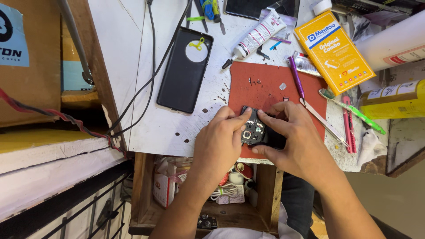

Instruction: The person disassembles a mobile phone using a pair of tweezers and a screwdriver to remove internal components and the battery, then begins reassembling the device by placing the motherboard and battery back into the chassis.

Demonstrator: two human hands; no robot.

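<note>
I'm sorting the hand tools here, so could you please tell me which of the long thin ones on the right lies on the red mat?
The purple-handled tool: it lies across the red mat. The green toothbrush and red cutter lie off it, on the white table.

opened phone (256, 130) lies on the work mat (265, 86); phone case (185, 71) left, glue tube (259, 34) behind, box (334, 51) right.

Black phone case (185, 71), glue tube (257, 36), yellow box (334, 52).
</note>
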